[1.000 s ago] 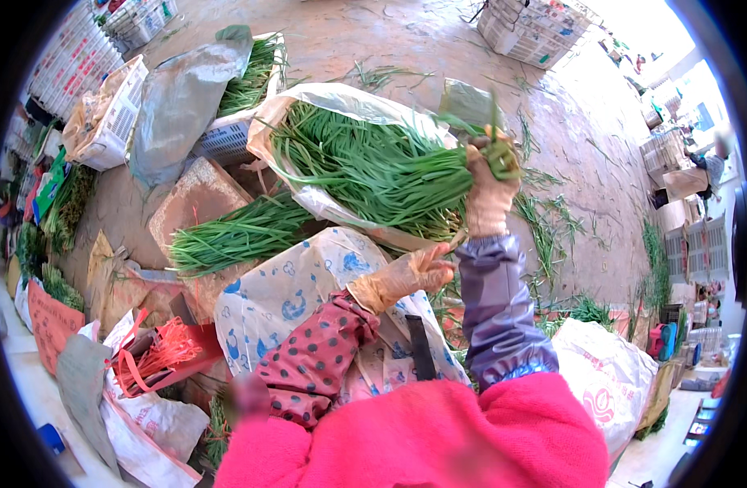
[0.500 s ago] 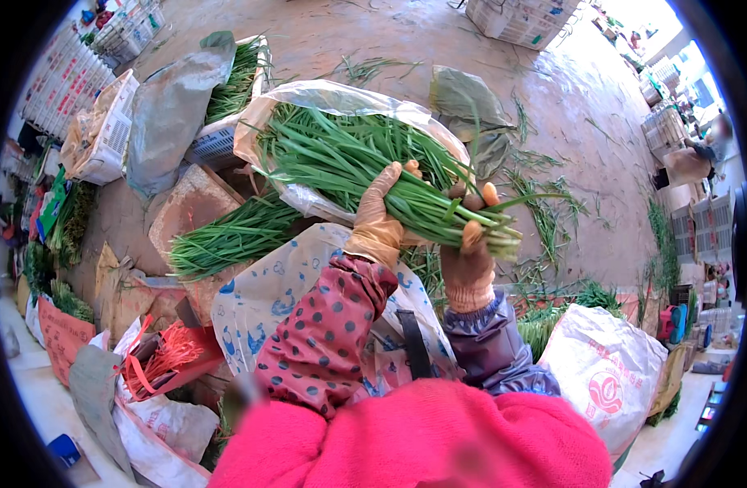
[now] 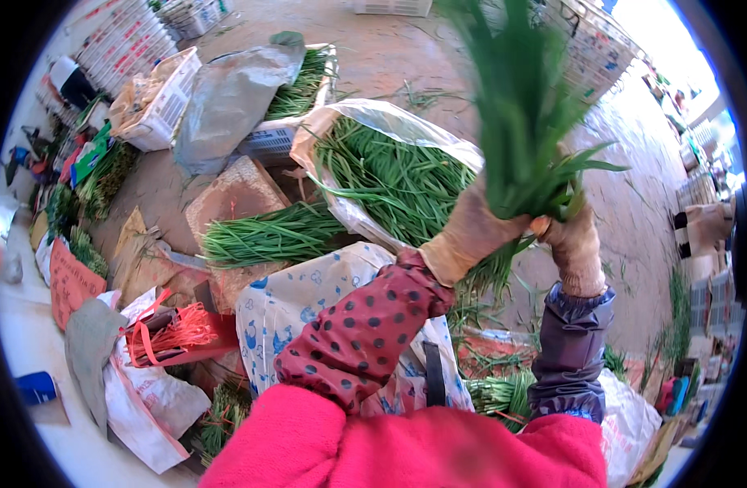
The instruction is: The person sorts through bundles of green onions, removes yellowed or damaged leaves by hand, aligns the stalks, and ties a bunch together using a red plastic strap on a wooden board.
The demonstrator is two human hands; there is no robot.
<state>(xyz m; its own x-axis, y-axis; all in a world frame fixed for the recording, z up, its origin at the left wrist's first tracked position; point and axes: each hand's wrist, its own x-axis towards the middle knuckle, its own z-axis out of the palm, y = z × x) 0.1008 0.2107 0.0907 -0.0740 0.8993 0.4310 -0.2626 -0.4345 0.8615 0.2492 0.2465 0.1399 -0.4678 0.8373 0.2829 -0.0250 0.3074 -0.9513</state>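
A bunch of garlic chives [image 3: 516, 122] stands upright in front of me, its leaves pointing up and smeared by motion. My left hand [image 3: 475, 232], in a tan glove, is closed round its lower part from the left. My gloved right hand [image 3: 572, 244] grips it from the right, with leaves drooping over the fingers. Below and left of the bunch lies an open clear plastic bag [image 3: 353, 218] full of loose chives [image 3: 389, 171]. Beside that bag, another pile of chives [image 3: 267, 237] rests across a stained board [image 3: 235, 195].
A printed apron [image 3: 284, 301] covers my lap. Red plastic ties [image 3: 186, 329] lie in a red holder at my left. Bundled chives [image 3: 503, 398] sit low on the right by a white sack [image 3: 629, 431]. White crates [image 3: 158, 102] stand farther off, and stray leaves litter the floor.
The bunch has swung from lying slanted over the bag to upright, up and to the right. Both hands rose with it, and my view has shifted right.
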